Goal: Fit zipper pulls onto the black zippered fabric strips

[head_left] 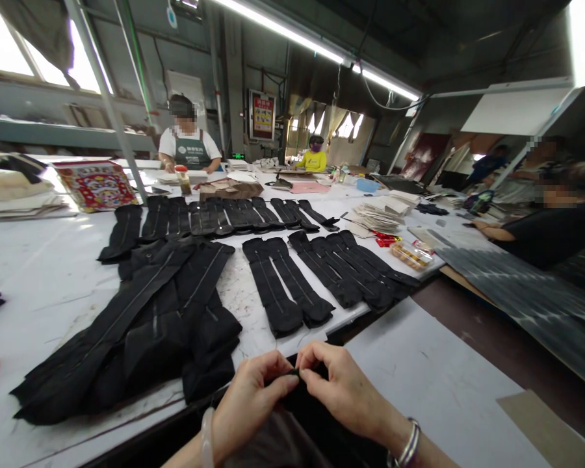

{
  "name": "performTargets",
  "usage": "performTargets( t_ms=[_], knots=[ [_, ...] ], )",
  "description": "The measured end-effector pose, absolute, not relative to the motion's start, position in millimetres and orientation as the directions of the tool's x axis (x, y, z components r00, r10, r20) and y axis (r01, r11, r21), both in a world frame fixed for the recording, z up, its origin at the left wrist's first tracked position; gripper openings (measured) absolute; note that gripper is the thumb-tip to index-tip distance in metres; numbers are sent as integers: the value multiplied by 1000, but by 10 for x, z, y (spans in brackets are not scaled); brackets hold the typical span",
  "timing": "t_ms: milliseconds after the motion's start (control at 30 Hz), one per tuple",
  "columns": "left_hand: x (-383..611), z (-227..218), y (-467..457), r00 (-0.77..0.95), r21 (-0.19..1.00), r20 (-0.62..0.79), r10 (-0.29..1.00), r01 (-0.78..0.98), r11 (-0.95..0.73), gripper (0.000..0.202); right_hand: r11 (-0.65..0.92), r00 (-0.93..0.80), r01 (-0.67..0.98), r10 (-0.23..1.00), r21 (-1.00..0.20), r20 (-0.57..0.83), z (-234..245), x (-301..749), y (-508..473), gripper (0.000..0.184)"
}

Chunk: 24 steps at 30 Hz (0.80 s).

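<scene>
Low in the head view, my left hand [251,398] and my right hand [338,383] meet just below the table's near edge. Both pinch the top edge of a black fabric piece [316,416] that hangs down toward my lap. Thumbs and forefingers are pressed together on it. A pale bangle circles my left wrist, a silver bracelet my right. Right in front of my hands, on the white table [39,279], lies a heap of long black fabric pieces [156,318] with light seam lines.
More black pieces [283,286] lie in rows across the table, with stacked paper [377,218], a colourful box [95,184] and a snack packet [412,255]. Three people are across and at right. A grey board [443,390] lies right of my hands.
</scene>
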<state>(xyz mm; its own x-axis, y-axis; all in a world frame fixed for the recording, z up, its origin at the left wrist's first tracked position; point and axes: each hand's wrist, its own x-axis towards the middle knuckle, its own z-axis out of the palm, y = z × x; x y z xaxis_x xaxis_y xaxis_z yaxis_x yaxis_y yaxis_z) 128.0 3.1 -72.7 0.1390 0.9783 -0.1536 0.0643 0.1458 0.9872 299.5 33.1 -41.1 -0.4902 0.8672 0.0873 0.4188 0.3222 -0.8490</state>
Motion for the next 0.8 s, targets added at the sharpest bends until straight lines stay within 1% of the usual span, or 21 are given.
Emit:
performTargets(
  t_ms=[167,267,333,367,433,500,567,633,700,733,800],
  knots=[
    [1217,-699,29,213,962,-259,942,-27,271,26,118,-505,353,859,-928,-83,-470,2965,398,10],
    [1176,-729,47,255,939,-287,923,-113,324,34,10,-505,320,848,-947,-162,-517,2922,434,7],
    [1145,-746,51,268,927,-296,917,-152,344,39,-66,-493,262,848,-963,-193,-539,2891,458,5],
    [1127,-750,49,272,922,-300,914,-164,351,40,-121,-489,201,847,-972,-207,-552,2880,470,10],
    [1090,-751,39,274,913,-311,910,-179,366,42,-234,-478,32,850,-972,-220,-590,2874,485,28],
    [1053,-748,24,262,909,-319,911,-188,372,42,-280,-441,-95,872,-955,-212,-652,2887,474,39],
    [1024,-747,10,236,906,-330,914,-193,377,42,-250,-409,-86,891,-964,-195,-729,2902,421,37],
    [1006,-752,0,215,901,-347,913,-194,388,41,-180,-415,27,893,-983,-175,-804,2897,328,34],
    [995,-762,-5,201,898,-359,911,-190,396,40,-58,-421,173,898,-983,-127,-869,2860,219,28],
    [991,-769,-6,198,900,-360,912,-186,395,40,27,-407,239,910,-971,-75,-900,2831,168,25],
    [982,-783,-8,199,907,-352,915,-169,385,42,209,-359,338,930,-918,80,-975,2760,86,24]
  ],
)
